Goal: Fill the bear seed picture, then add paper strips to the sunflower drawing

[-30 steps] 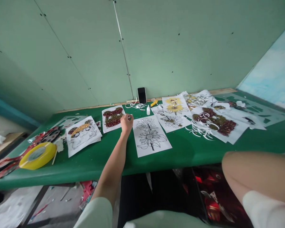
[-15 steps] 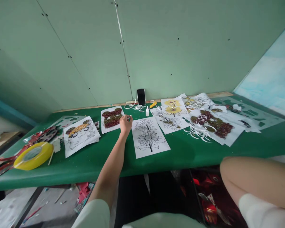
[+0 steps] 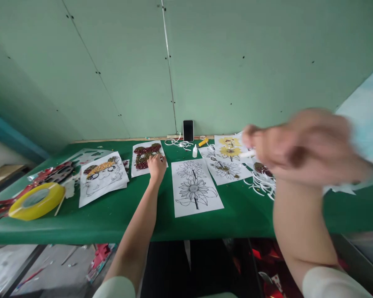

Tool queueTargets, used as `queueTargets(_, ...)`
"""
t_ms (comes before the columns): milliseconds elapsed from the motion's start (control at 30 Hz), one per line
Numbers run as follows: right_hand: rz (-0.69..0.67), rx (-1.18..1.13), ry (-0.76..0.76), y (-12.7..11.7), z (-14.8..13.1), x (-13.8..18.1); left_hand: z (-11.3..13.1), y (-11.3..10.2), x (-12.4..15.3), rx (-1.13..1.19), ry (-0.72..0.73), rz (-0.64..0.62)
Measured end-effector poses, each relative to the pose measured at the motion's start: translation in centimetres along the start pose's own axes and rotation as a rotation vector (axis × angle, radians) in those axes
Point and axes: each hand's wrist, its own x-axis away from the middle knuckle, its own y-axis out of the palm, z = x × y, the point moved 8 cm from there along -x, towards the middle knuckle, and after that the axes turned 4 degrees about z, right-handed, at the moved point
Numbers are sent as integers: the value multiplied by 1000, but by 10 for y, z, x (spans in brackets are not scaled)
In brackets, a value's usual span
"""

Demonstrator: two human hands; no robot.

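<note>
My left hand (image 3: 157,165) reaches across the green table (image 3: 118,219) and rests with curled fingers at the lower right edge of the red-and-brown bear picture (image 3: 145,156). What it pinches, if anything, is hidden. Just right of it lies the black-and-white sunflower line drawing (image 3: 195,188). My right hand (image 3: 301,145) is raised close to the camera, blurred by motion, fingers closed round a thin white stick (image 3: 247,154).
A yellow tape roll (image 3: 34,201) and a partly filled hamster picture (image 3: 102,176) lie at the left. A phone (image 3: 188,130) leans on the wall, a small glue bottle (image 3: 194,151) before it. Filled sunflower sheets (image 3: 227,153) and white paper strips (image 3: 262,184) lie to the right.
My right arm has risen from low at the right edge into the middle of the view, holding a white stick. My left hand slid slightly left onto the bear picture's edge.
</note>
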Motion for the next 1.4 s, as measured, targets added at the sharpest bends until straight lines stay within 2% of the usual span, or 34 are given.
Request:
queueTargets(33,-89,-71,28,13,14,-7,-1,4,2,-34,-6,-45)
queueTargets(100,-220,-171,125,41,61,-12,-1,11,8,-124,-28,-125)
queueTargets(167,-252,-100,252,62,124,-6,0,13,14,-219,-62,-176)
queueTargets(267,-386,133,418,89,212,25,6,10,14,-292,-107,-228)
queueTargets(367,-460,200,474,102,259,60,30,11,5,-193,-41,-247)
queueTargets(400,-459,192,492,104,268,70,41,16,2,-99,7,-302)
queueTargets(500,-470,159,560,109,281,97,77,38,7,314,110,-587)
queueTargets(567,-478,142,571,110,281,108,92,50,19,524,93,-801)
queueTargets(633,-502,137,556,111,277,113,100,56,32,678,41,-922)
queueTargets(700,-526,139,541,112,271,115,105,55,42,803,13,-970)
queueTargets(767,-524,128,536,113,266,114,110,51,51,896,15,-972)
queueTargets(833,-509,84,546,114,262,112,109,45,55,956,-14,-893)
queueTargets(900,-508,14,569,117,260,113,105,40,57,1017,-97,-789)
queueTargets(967,-516,-48,594,119,261,115,101,38,60,1061,-180,-749)
queueTargets(1167,-502,-51,627,118,266,119,96,42,65,1107,-336,-747)
queueTargets(1400,-515,-45,620,117,266,118,89,46,64,1118,-349,-744)
